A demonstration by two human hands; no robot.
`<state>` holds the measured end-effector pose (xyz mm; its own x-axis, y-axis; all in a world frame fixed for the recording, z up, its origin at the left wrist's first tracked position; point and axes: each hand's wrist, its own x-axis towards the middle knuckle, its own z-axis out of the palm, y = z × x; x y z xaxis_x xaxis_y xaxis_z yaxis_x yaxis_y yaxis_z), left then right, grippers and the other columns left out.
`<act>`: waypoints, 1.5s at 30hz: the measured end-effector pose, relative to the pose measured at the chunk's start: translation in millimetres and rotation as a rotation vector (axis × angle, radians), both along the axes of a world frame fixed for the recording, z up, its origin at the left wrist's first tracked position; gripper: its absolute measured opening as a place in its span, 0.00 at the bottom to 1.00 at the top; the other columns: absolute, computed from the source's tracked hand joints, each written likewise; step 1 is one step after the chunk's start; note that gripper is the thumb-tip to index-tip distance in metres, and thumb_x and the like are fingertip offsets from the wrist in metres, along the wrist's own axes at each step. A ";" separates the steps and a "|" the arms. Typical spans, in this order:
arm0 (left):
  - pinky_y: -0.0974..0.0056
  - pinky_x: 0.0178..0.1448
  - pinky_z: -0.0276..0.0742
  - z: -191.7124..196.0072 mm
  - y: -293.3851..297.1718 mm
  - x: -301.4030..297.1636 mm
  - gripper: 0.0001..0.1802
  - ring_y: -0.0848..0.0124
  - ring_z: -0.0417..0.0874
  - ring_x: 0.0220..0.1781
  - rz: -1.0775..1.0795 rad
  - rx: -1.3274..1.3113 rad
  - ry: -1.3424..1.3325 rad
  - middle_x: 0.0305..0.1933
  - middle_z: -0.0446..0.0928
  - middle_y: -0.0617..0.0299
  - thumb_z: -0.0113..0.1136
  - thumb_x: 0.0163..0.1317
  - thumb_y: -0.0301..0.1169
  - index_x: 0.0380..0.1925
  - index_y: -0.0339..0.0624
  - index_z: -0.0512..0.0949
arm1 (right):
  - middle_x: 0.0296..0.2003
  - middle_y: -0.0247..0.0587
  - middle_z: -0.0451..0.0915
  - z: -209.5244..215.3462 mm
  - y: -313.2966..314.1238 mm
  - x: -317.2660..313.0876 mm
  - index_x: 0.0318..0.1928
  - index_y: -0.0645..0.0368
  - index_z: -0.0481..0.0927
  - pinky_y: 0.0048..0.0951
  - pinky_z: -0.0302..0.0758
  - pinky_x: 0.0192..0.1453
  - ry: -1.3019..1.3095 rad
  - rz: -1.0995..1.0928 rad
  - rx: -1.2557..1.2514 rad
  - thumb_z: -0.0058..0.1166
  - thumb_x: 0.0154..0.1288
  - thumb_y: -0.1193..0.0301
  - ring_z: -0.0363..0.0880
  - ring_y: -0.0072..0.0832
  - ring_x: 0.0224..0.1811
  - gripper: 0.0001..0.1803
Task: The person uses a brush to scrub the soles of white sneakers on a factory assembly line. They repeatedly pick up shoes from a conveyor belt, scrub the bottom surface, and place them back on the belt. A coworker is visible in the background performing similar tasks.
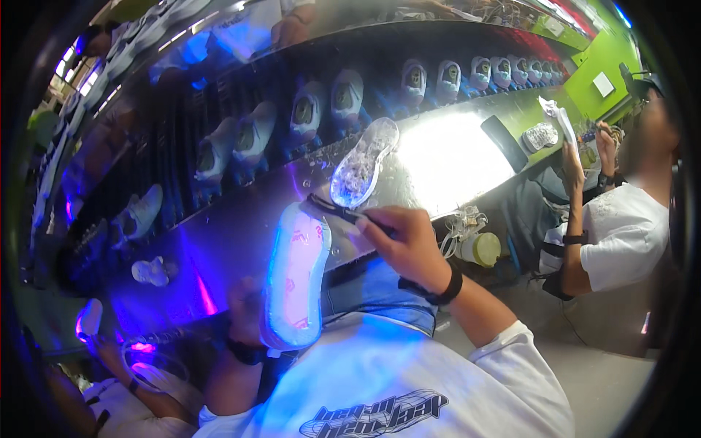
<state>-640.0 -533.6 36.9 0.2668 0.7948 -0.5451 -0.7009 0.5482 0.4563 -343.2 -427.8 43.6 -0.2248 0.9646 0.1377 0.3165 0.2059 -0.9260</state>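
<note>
Left hand [244, 310] holds shoe sole [296, 277] upright, toe up.

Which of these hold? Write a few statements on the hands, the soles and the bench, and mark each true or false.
1. The left hand holds a sole upright. True.
2. The right hand is empty. False: its fingers grip a dark brush whose tip meets the top of the sole.
3. A clear sole lies on the bench. True.
4. The shoes behind the bench are piled in a heap. False: they stand in a row.
5. The co-worker on the right stands idle. False: that person holds something up in both hands.
</note>
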 end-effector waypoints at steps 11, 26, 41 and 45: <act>0.51 0.68 0.79 32.7 115.6 57.8 0.33 0.56 0.84 0.62 -0.081 0.164 0.090 0.64 0.80 0.48 0.55 0.68 0.38 0.70 0.32 0.71 | 0.29 0.43 0.84 17.2 -24.7 71.8 0.49 0.67 0.87 0.28 0.74 0.31 0.213 -0.169 0.092 0.67 0.69 0.72 0.81 0.27 0.26 0.12; 0.58 0.47 0.83 -54.8 505.9 225.4 0.34 0.62 0.87 0.41 -0.522 0.842 1.556 0.43 0.86 0.51 0.75 0.53 0.42 0.57 0.34 0.78 | 0.30 0.30 0.82 -2.4 -34.0 109.9 0.53 0.68 0.86 0.15 0.61 0.29 0.625 -0.572 -0.423 0.59 0.73 0.73 0.69 0.11 0.26 0.14; 0.48 0.59 0.81 -32.1 459.1 166.9 0.19 0.44 0.86 0.57 -0.489 1.323 2.104 0.53 0.85 0.40 0.57 0.64 0.36 0.51 0.39 0.85 | 0.30 0.30 0.82 0.2 -28.8 96.4 0.54 0.68 0.85 0.16 0.63 0.32 0.566 -0.468 -0.502 0.61 0.74 0.71 0.71 0.12 0.28 0.14; 0.50 0.60 0.82 6.4 414.7 124.1 0.28 0.48 0.87 0.58 -0.549 0.758 2.028 0.56 0.85 0.45 0.67 0.54 0.43 0.56 0.47 0.85 | 0.31 0.31 0.83 6.9 -37.2 88.5 0.53 0.69 0.85 0.17 0.64 0.32 0.558 -0.452 -0.466 0.61 0.74 0.72 0.72 0.12 0.29 0.14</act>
<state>-515.9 -118.9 43.2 0.1183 0.9928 -0.0186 0.9451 -0.1068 0.3088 -254.7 -465.0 50.5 0.1778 0.9310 -0.3187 -0.2512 -0.2702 -0.9295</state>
